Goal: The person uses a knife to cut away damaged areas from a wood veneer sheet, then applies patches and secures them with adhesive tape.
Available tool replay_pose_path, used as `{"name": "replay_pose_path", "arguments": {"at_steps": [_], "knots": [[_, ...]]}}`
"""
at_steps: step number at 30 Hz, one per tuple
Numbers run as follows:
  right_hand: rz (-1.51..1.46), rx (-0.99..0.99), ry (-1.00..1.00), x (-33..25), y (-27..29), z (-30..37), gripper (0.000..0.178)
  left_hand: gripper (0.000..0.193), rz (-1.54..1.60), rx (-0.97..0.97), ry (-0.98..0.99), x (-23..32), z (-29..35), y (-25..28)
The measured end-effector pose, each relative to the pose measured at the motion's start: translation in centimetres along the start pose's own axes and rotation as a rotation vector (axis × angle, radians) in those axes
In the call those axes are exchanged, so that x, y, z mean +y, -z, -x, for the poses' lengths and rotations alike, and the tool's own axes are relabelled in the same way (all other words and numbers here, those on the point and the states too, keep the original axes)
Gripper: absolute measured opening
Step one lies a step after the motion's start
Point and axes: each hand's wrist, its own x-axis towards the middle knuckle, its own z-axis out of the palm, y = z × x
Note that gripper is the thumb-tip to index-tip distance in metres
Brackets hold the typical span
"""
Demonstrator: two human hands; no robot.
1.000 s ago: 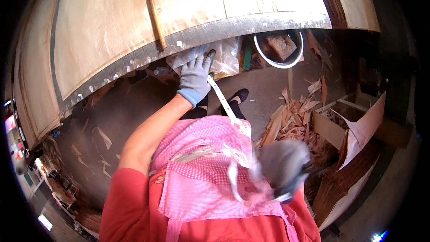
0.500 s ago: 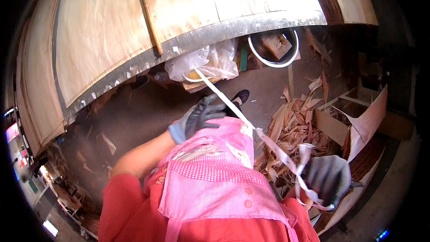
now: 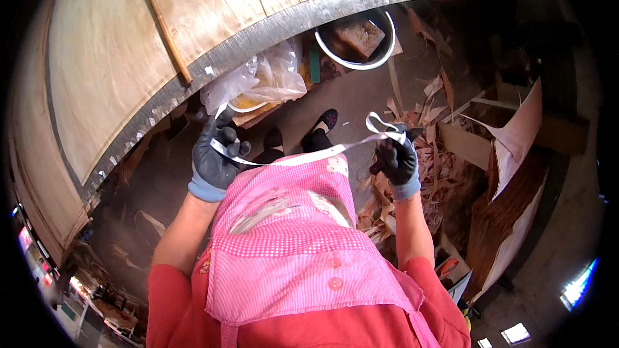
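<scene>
A narrow white tape strip [image 3: 322,153] sags between my two hands, in front of my pink apron. My left hand [image 3: 218,158], in a dark glove with a blue cuff, has its fingers bent around the tape; the strip also shows by its fingertips, near the plastic bag [image 3: 274,77]. My right hand [image 3: 396,164], gloved the same way, is closed on the tape's other end, and a loop of it sticks up above the fingers. The bag lies over a bowl with something yellow, under the table edge.
A pale wood-topped table [image 3: 213,13] with a grey edge fills the far side, a thin stick [image 3: 161,22] lying on it. A white-rimmed bucket [image 3: 358,42] holds a brownish block. Veneer scraps [image 3: 438,154] heap on the floor at right, beside wooden boards [image 3: 516,135].
My right hand has come up and inward from the lower right, bringing the tape with it. My left hand has moved left and closed on the tape. The tape now hangs slack.
</scene>
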Motion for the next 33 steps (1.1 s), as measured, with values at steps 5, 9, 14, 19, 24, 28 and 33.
{"name": "replay_pose_path", "arguments": {"at_steps": [5, 9, 14, 19, 24, 28, 33], "knots": [[0.707, -0.035, -0.017, 1.8, 1.5, -2.8, 0.014, 0.035, -0.729, -0.148, 0.128, 1.1, 2.6, -0.3], [0.398, -0.183, -0.283, 0.9, -2.7, -3.5, 0.023, 0.023, -1.661, -0.431, 0.02, -0.9, 5.0, -1.3], [0.22, -0.705, -0.455, -2.6, -17.8, -3.5, 0.034, 0.029, -2.12, -0.846, 0.183, -3.7, 4.2, -1.1], [-0.141, -0.608, -0.454, -8.1, -20.9, -2.6, 0.023, 0.077, -1.033, -0.577, 0.374, -2.9, 1.4, 1.6], [0.22, -0.91, -0.248, -11.9, -15.3, -1.8, 0.037, 0.068, -0.017, -0.619, 0.268, -2.1, -2.4, 0.8], [-0.084, -1.277, 0.043, -12.6, -13.4, -2.0, 0.033, 0.062, -0.264, -0.55, 0.198, -0.3, -5.6, -0.5], [0.269, -0.947, -0.407, -10.3, -11.0, -1.0, 0.03, 0.047, -0.61, -0.136, -0.106, 2.3, -5.2, -0.5]]}}
